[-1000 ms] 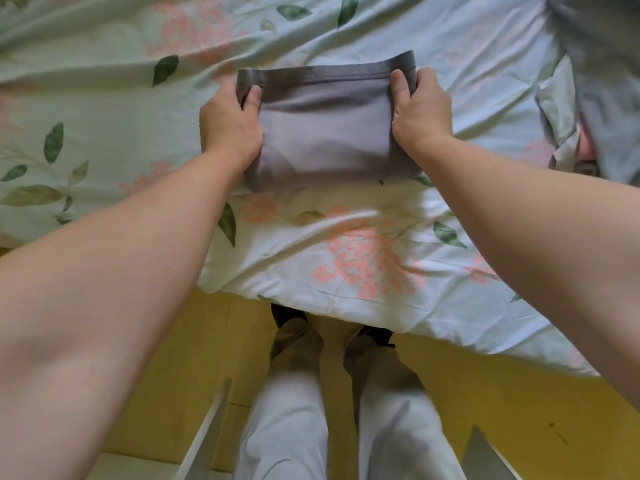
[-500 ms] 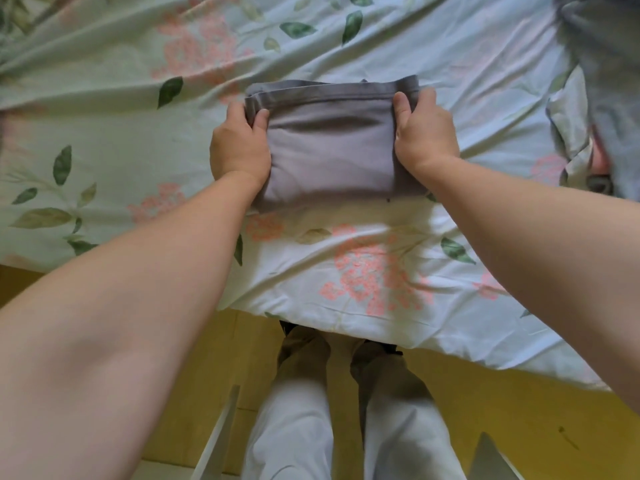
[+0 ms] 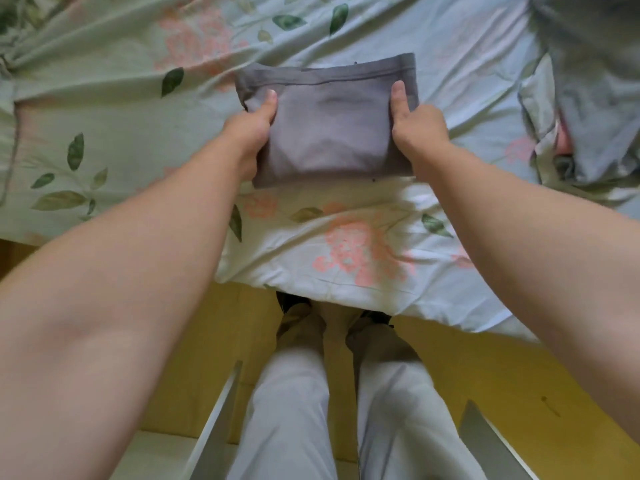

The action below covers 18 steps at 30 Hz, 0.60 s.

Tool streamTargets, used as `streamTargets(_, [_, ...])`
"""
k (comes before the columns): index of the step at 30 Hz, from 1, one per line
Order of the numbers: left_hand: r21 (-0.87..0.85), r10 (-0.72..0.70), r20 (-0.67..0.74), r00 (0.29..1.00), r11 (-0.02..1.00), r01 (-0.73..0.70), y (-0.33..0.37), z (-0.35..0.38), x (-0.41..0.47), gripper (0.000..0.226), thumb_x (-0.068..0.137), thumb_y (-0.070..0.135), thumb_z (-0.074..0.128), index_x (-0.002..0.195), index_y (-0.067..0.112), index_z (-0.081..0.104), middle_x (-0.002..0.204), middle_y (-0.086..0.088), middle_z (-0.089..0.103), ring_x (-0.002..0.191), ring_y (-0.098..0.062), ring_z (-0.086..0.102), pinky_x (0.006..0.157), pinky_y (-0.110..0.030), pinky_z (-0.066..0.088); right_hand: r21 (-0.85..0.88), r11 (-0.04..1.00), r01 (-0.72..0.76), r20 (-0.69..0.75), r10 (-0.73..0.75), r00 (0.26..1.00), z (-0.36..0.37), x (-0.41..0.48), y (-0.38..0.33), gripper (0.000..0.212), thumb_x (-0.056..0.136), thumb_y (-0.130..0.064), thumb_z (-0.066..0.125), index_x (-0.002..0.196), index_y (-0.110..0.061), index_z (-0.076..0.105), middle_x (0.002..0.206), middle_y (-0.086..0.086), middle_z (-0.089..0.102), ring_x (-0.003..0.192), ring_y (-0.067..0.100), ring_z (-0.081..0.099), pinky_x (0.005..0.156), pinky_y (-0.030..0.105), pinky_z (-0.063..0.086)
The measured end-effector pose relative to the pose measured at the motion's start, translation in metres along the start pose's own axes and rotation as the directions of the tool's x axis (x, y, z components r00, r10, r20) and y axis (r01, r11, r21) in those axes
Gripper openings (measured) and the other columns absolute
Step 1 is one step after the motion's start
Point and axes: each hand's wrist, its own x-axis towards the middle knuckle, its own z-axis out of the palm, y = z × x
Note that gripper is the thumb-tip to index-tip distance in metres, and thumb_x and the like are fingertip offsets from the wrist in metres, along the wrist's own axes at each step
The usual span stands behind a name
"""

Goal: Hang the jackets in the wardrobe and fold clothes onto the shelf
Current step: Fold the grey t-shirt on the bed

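Observation:
A grey garment (image 3: 329, 126), folded into a small rectangle, is at the middle of the bed on the floral sheet (image 3: 346, 244). My left hand (image 3: 251, 128) grips its left edge, thumb on top and fingers hidden underneath. On the opposite edge my right hand (image 3: 414, 124) holds it the same way. I cannot tell whether the garment is lifted off the sheet or lying on it.
A rumpled grey-blue garment (image 3: 595, 64) lies on the bed at the far right. My legs in light trousers (image 3: 346, 410) stand on a yellow floor (image 3: 450, 368) against the bed's front edge. Two pale slanted panels (image 3: 216, 424) show at the bottom.
Both hands have slid from lying over the garment's top corners to gripping its side edges, thumbs on top. The view has tilted slightly and the garment sits lower in the frame.

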Motion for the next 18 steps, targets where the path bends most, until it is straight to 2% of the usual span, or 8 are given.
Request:
streamTargets(3, [0.096, 0.063, -0.032, 0.997, 0.994, -0.06, 0.011, 0.0, -0.046, 0.065, 0.093, 0.063, 0.056, 0.133, 0.011, 0.06, 0.126, -0.004, 0.068, 0.109, -0.022, 0.067, 0.1, -0.034, 0.053, -0.044, 0.998, 0.041, -0.008, -0.042, 0.999, -0.038, -0.038, -0.001, 0.073, 0.1, -0.066, 0.03, 0.114, -0.004, 0.066, 0.118, 0.02, 0.067, 0.11, 0.037, 0.061, 0.085, 0.035, 0.044])
streamTargets(5, [0.335, 0.153, -0.127, 0.98, 0.937, -0.103, 0.02, 0.003, -0.093, 0.065, 0.1, 0.059, 0.046, 0.135, 0.006, 0.058, 0.137, -0.013, 0.061, 0.122, -0.031, 0.059, 0.102, -0.027, 0.043, -0.042, 0.999, 0.021, -0.014, -0.022, 1.0, -0.071, -0.072, 0.005, 0.069, 0.102, -0.063, 0.029, 0.116, -0.004, 0.063, 0.123, 0.022, 0.065, 0.115, 0.039, 0.059, 0.087, 0.037, 0.043])
streamTargets(7, [0.507, 0.233, -0.194, 0.953, 0.856, -0.106, 0.029, 0.002, -0.149, 0.064, 0.105, 0.053, 0.037, 0.132, -0.002, 0.058, 0.139, -0.023, 0.057, 0.128, -0.039, 0.052, 0.101, -0.033, 0.039, -0.05, 0.999, 0.015, -0.023, -0.016, 1.0, -0.105, -0.113, 0.014, 0.064, 0.104, -0.058, 0.029, 0.115, -0.004, 0.062, 0.124, 0.024, 0.064, 0.115, 0.04, 0.058, 0.085, 0.038, 0.042])
streamTargets(10, [0.554, 0.267, -0.185, 0.946, 0.823, -0.124, 0.046, 0.0, -0.228, 0.063, 0.106, 0.05, 0.036, 0.126, -0.005, 0.06, 0.135, -0.028, 0.057, 0.124, -0.043, 0.052, 0.098, -0.037, 0.039, -0.035, 0.999, 0.024, -0.02, -0.024, 1.0, -0.161, -0.168, 0.023, 0.058, 0.106, -0.053, 0.029, 0.111, -0.005, 0.062, 0.119, 0.024, 0.065, 0.112, 0.04, 0.059, 0.079, 0.036, 0.036])
streamTargets(13, [0.568, 0.284, -0.137, 0.949, 0.807, -0.16, 0.057, 0.013, -0.286, 0.063, 0.106, 0.049, 0.039, 0.124, -0.007, 0.061, 0.132, -0.032, 0.057, 0.122, -0.045, 0.053, 0.098, -0.039, 0.04, 0.037, 0.999, -0.011, -0.054, 0.013, 0.998, -0.217, -0.212, 0.035, 0.053, 0.106, -0.05, 0.033, 0.113, -0.006, 0.062, 0.119, 0.022, 0.065, 0.112, 0.04, 0.059, 0.083, 0.037, 0.04])
streamTargets(15, [0.575, 0.298, -0.085, 0.951, 0.794, -0.198, 0.067, 0.024, -0.315, 0.065, 0.106, 0.049, 0.039, 0.125, -0.01, 0.06, 0.132, -0.034, 0.057, 0.123, -0.047, 0.053, 0.1, -0.04, 0.04, 0.105, 0.994, -0.03, -0.085, 0.039, 0.996, -0.249, -0.239, 0.043, 0.051, 0.105, -0.048, 0.036, 0.11, -0.007, 0.065, 0.119, 0.019, 0.066, 0.112, 0.038, 0.059, 0.084, 0.037, 0.042])
streamTargets(18, [0.61, 0.359, 0.033, 0.933, 0.732, -0.303, 0.09, 0.047, -0.35, 0.065, 0.106, 0.048, 0.039, 0.122, -0.01, 0.061, 0.13, -0.036, 0.058, 0.12, -0.047, 0.054, 0.098, -0.042, 0.041, 0.197, 0.978, -0.074, -0.152, 0.105, 0.983, -0.289, -0.275, 0.057, 0.045, 0.106, -0.046, 0.037, 0.103, -0.01, 0.063, 0.117, 0.018, 0.066, 0.109, 0.037, 0.059, 0.078, 0.033, 0.036])
